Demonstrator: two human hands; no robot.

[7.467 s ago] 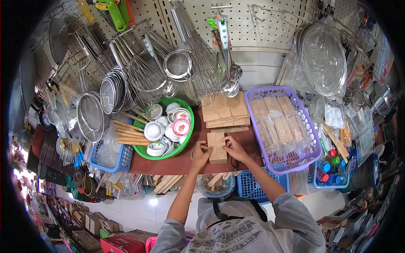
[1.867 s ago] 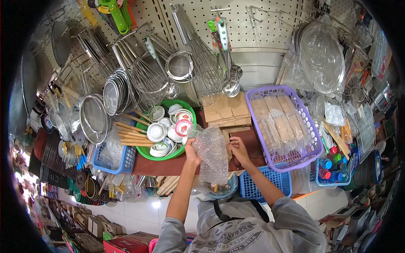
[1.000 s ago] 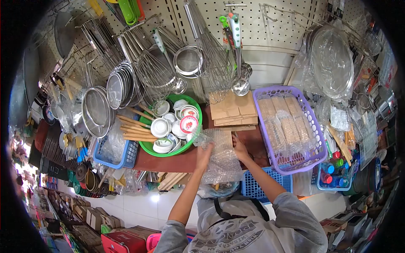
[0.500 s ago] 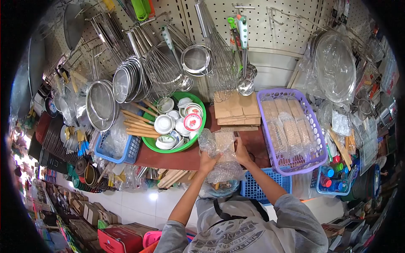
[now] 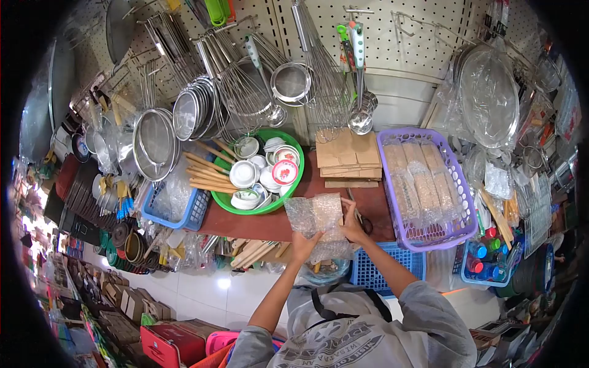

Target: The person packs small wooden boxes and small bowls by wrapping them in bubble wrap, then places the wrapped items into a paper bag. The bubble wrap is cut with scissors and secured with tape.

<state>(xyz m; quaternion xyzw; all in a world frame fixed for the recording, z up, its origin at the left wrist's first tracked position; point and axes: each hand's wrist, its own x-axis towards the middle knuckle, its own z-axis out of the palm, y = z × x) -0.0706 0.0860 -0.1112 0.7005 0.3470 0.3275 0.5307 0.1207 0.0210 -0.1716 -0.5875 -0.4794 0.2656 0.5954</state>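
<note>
Between my hands, over the front of the red-brown shelf (image 5: pixel 245 228), is a sheet of clear bubble wrap (image 5: pixel 298 214) with a flat brown cardboard piece (image 5: pixel 327 208) in it. My left hand (image 5: pixel 304 245) grips the lower left part of the bubble wrap, its thumb pointing at the middle. On the other side my right hand (image 5: pixel 352 228) holds the right edge of the wrapped cardboard, fingers bent over its far corner. Some bubble wrap hangs below the hands. A dark looped handle (image 5: pixel 367 226) lies just right of my right hand.
A green basin (image 5: pixel 299 181) of small bowls stands left, a stack of cardboard (image 5: pixel 348 153) behind. At right is a purple basket (image 5: pixel 472 228) of bubble-wrapped packs. Blue baskets (image 5: pixel 399 270) sit lower. Whisks (image 5: pixel 325 92) and strainers (image 5: pixel 153 144) hang from the pegboard.
The bubble wrap on the left has been spread flatter and outward beside the cardboard. My left hand has shifted slightly down; my right hand stays at the right edge. The view has shifted a little.
</note>
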